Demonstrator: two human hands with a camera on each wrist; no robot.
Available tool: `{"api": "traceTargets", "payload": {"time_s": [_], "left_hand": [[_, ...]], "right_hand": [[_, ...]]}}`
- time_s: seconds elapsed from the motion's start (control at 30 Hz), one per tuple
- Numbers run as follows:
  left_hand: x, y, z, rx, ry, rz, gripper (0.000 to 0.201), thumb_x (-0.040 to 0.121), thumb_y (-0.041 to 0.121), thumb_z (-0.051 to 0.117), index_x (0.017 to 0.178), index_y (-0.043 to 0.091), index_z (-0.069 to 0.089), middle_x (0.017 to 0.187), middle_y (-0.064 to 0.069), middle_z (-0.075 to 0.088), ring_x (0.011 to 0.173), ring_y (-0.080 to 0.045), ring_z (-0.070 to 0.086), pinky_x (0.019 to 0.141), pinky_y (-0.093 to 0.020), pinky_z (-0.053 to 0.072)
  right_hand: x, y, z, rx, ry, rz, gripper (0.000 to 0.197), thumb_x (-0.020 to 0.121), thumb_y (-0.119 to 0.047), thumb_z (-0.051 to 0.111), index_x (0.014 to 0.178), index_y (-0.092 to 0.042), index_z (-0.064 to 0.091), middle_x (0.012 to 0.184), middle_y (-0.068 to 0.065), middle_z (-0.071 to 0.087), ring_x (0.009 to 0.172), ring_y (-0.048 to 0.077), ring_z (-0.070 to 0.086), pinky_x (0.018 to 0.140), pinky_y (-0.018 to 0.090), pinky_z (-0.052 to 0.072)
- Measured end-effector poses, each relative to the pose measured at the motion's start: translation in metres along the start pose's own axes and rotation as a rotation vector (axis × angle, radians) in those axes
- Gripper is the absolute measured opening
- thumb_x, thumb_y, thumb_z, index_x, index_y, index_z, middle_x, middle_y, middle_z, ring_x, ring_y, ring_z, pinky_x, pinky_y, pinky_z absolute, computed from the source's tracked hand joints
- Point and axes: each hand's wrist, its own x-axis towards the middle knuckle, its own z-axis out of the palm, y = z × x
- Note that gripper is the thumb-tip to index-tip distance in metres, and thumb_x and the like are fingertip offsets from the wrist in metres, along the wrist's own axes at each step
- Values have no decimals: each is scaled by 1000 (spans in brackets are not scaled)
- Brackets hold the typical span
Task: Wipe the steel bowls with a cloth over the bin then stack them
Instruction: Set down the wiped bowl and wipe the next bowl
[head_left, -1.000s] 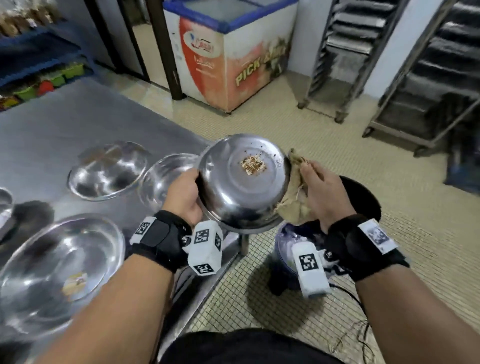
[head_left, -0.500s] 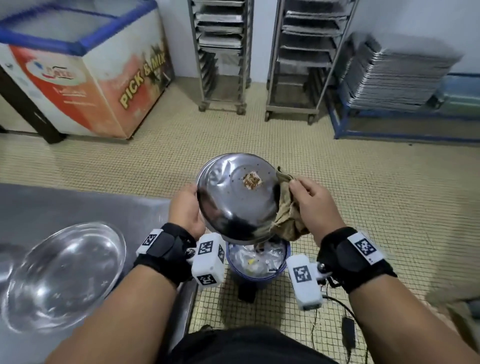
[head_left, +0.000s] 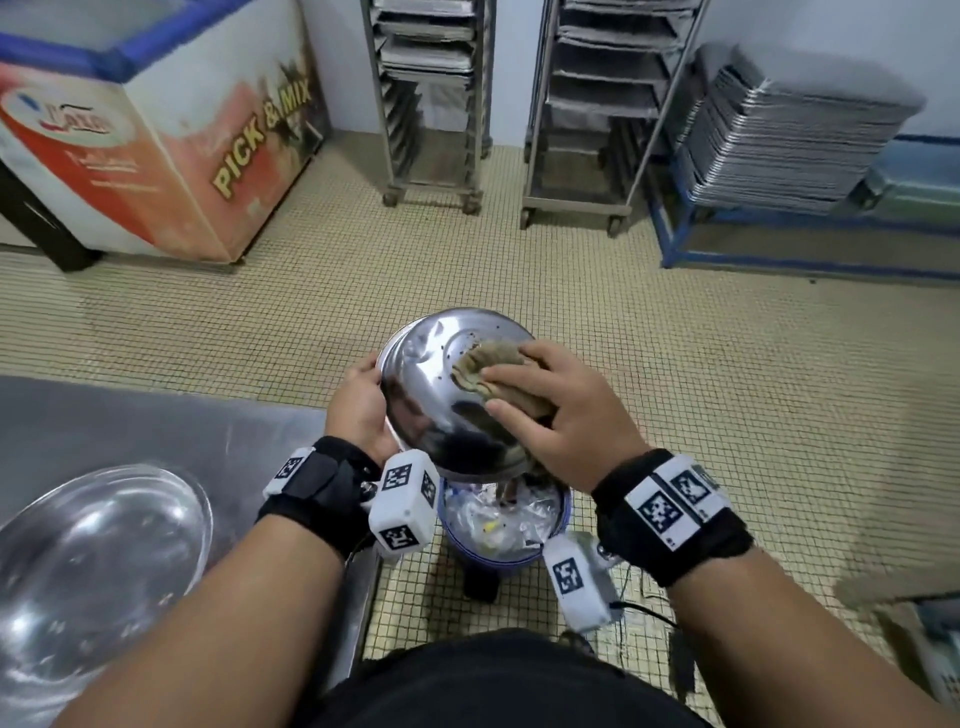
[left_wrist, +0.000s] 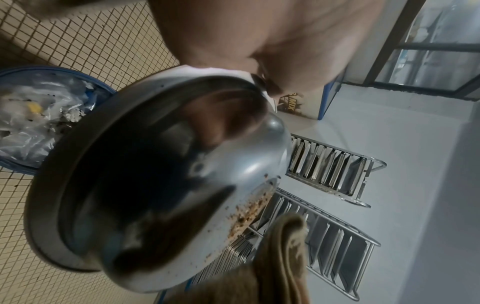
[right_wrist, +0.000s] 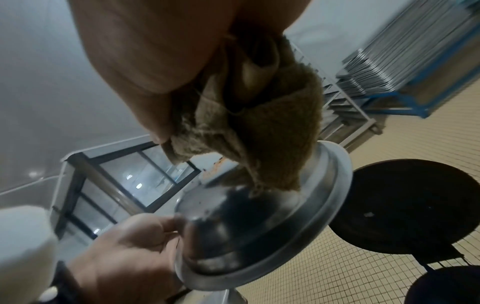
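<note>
A steel bowl (head_left: 431, 395) is held upside down and tilted over the blue bin (head_left: 501, 525), its rim gripped on the left side by my left hand (head_left: 358, 410). My right hand (head_left: 561, 415) presses a crumpled brown cloth (head_left: 493, 371) onto the bowl's outer base. The left wrist view shows brown crumbs on the bowl (left_wrist: 166, 185) near the cloth (left_wrist: 275, 261). In the right wrist view the cloth (right_wrist: 259, 127) is bunched under my fingers against the bowl (right_wrist: 259, 232). Another steel bowl (head_left: 88, 561) sits on the steel table (head_left: 156, 415) at the lower left.
The bin holds crumpled plastic and scraps. A black round lid (right_wrist: 415, 205) lies on the tiled floor beside it. An ice-cream freezer (head_left: 156, 140) stands at the back left, two tray racks (head_left: 431, 98) at the back, stacked metal trays (head_left: 789, 135) on a blue frame at the right.
My right hand moved the cloth from the bowl's right edge onto its base, covering the brown residue patch. The view turned from the table towards the bin.
</note>
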Motion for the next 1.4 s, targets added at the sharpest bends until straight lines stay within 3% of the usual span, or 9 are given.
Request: {"api": "traceTargets", "payload": {"time_s": [0.17, 0.4, 0.5, 0.67, 0.83, 1.07, 1.2, 1.3, 1.4], "left_hand": [[-2, -13, 23, -71, 75, 26, 41, 103, 0, 37, 137, 14, 55, 120, -23, 70, 104, -39, 71, 64, -49, 64], [-9, -31, 37, -27, 139, 36, 41, 104, -3, 34, 136, 18, 52, 108, -12, 69, 78, -25, 69, 41, -30, 54], [-5, -37, 31, 41, 156, 20, 47, 105, -1, 34, 143, 21, 50, 111, -11, 69, 81, -26, 69, 42, -34, 56], [-1, -36, 16, 69, 187, -13, 44, 103, -1, 37, 134, 25, 55, 110, -11, 72, 86, -30, 70, 51, -45, 61], [4, -33, 3, 64, 233, -14, 47, 102, -3, 36, 137, 24, 54, 104, -10, 72, 83, -28, 70, 62, -48, 62], [1, -31, 7, 55, 224, -6, 47, 102, -2, 36, 137, 24, 52, 108, -11, 69, 82, -26, 68, 45, -36, 57], [-6, -33, 16, 12, 206, 8, 40, 103, -1, 37, 132, 21, 54, 109, -14, 68, 92, -30, 68, 58, -41, 60], [-8, -33, 15, 24, 198, 24, 38, 103, 2, 38, 129, 21, 58, 113, -15, 70, 99, -32, 69, 69, -44, 61], [-14, -30, 13, 52, 179, 38, 37, 104, 2, 36, 124, 22, 60, 104, -7, 71, 86, -24, 67, 51, -35, 58]], "right_hand": [[12, 16, -5, -95, -154, -111, 38, 88, -54, 62, 120, -37, 73, 136, -8, 56, 116, 14, 56, 91, 42, 57], [-4, 64, -2, -12, -100, 92, 30, 93, -41, 69, 120, -29, 75, 131, -7, 57, 114, 11, 55, 97, 35, 52], [-9, 79, 6, 44, -70, 182, 28, 93, -37, 71, 118, -26, 76, 124, -10, 57, 109, 6, 54, 96, 28, 48], [-10, 93, 18, 56, -66, 329, 29, 95, -35, 67, 121, -24, 74, 122, -8, 57, 105, 6, 53, 92, 25, 41], [-5, 103, 18, 11, -86, 492, 30, 98, -34, 63, 125, -23, 71, 121, -1, 61, 111, 18, 58, 91, 26, 38], [11, 54, 15, 133, -45, 234, 32, 98, -38, 63, 128, -29, 70, 127, -12, 55, 113, 4, 50, 93, 15, 37], [17, 33, 29, 107, -185, 73, 31, 97, -39, 64, 127, -31, 70, 135, -10, 53, 124, 12, 51, 105, 31, 44], [12, 38, 37, 56, -171, 117, 34, 99, -40, 60, 130, -30, 68, 140, -4, 53, 126, 18, 52, 108, 38, 45], [5, 51, 37, 82, -88, 180, 36, 100, -39, 60, 132, -24, 67, 132, -4, 55, 118, 15, 54, 103, 32, 46]]}}
